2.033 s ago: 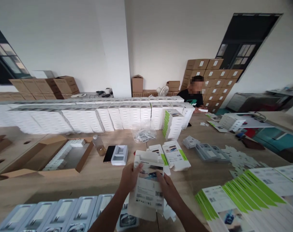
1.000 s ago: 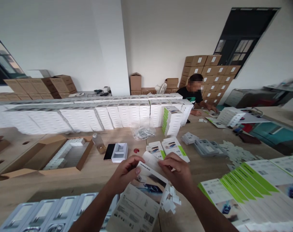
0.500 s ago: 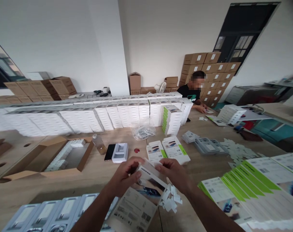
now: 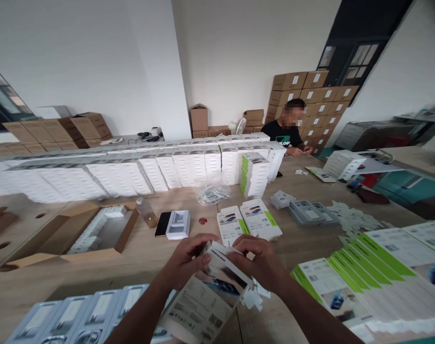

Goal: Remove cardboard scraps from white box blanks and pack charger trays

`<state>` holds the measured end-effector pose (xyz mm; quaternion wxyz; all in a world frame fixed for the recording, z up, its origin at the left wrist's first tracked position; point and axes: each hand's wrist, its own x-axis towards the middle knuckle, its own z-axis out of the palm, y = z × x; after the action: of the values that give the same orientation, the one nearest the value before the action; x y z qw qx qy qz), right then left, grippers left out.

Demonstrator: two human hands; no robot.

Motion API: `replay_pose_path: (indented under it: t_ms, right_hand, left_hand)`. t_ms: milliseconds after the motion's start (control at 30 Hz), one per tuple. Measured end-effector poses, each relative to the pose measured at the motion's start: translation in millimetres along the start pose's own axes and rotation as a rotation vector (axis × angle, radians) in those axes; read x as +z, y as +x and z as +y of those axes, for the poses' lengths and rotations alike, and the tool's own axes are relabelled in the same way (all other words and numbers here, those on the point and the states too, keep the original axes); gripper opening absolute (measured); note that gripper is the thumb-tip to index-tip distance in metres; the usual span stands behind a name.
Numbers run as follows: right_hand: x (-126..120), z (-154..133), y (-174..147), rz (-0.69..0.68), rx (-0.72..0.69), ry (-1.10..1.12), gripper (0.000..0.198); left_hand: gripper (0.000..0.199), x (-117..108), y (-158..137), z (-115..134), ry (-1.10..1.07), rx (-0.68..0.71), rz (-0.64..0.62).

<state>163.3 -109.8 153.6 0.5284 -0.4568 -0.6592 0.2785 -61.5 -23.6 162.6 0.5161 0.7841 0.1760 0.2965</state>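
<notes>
Between my two hands is a printed cardboard box (image 4: 199,306), tilted, its narrow lettered end facing away from me. My left hand (image 4: 189,260) pinches the left corner of that end. At the right of the same end, my right hand (image 4: 258,260) has its thumb on the printed edge and its fingers curled over the top. Small white paper pieces (image 4: 252,298) lie under and beside my right hand. Just beyond my hands lie two printed boxes with green edges, a smaller one (image 4: 232,224) and a larger one (image 4: 260,220).
Filled grey trays (image 4: 99,310) stand at the near left, flat boxes (image 4: 350,282) at the near right. An open carton (image 4: 120,239), a bottle (image 4: 146,212), a phone (image 4: 162,224) and a white tray (image 4: 178,224) lie further off. Stacked white boxes (image 4: 189,167) line the back; a co-worker (image 4: 285,129) sits behind.
My right hand has shifted, its thumb now lower along the box's lettered end and its fingers more curled over. The left hand keeps its hold. The co-worker's hands have drawn back slightly.
</notes>
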Motion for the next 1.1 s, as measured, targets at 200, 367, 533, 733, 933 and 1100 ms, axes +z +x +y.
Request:
replay_pose_path:
  t_ms: [200, 367, 533, 733, 933, 1100]
  right_hand:
    - [3.7, -0.3, 0.3, 0.073, 0.054, -0.093, 0.023]
    - [6.3, -4.5, -0.3, 0.091, 0.002, -0.135, 0.023]
    - [-0.9, -11.4, -2.3, -0.09, 0.054, 0.052, 0.019]
    - [2.7, -2.8, -3.8, 0.033, 0.108, -0.002, 0.017]
    - [6.6, -2.1, -3.4, 0.079, 0.105, -0.023, 0.015]
    - [10.4, -9.7, -5.0, 0.049, 0.105, -0.006, 0.014]
  left_hand:
    - [0.044, 4.8, 0.8, 1.3, -0.006, -0.006, 0.03]
    - [0.04, 2.9, -0.1, 3.9, 0.006, -0.023, 0.044]
    - [0.036, 3.6, -5.1, 0.5, -0.19, -0.053, 0.088]
    - [0.039, 10.4, -6.2, -3.3, -0.077, -0.033, 0.08]
    - [0.039, 7.5, -5.6, 4.7, 0.106, -0.034, 0.033]
    - [0.033, 4.0, -6.4, 2.3, -0.069, -0.09, 0.032]
